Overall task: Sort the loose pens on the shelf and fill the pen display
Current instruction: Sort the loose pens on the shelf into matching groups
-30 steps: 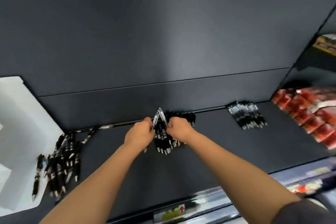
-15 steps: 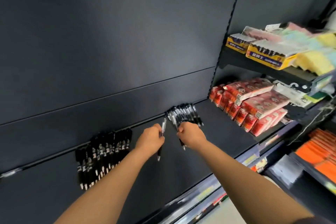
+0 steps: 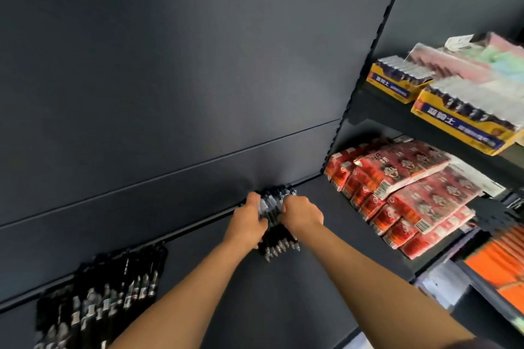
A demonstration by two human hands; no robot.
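A tight bundle of black pens with silver tips [image 3: 276, 231] lies on the dark shelf [image 3: 326, 278] against the back panel. My left hand [image 3: 248, 221] grips its left side and my right hand [image 3: 302, 214] grips its right side, fingers curled over the pens. The pens' upper ends stick out behind my hands and their tips point toward me. Another pile of black pens [image 3: 105, 295] lies on the same shelf at the lower left, untouched.
Red snack packs [image 3: 405, 193] are stacked on the neighbouring shelf to the right. Yellow boxes of batteries [image 3: 465, 113] and pastel packs sit on the shelf above them. Orange items [image 3: 499, 266] show at the lower right. A slotted upright [image 3: 368, 65] divides the bays.
Both hands carried single pens rightward from the middle pile to the right-hand bundle and now close around that bundle from both sides. The view swung right and nearer.
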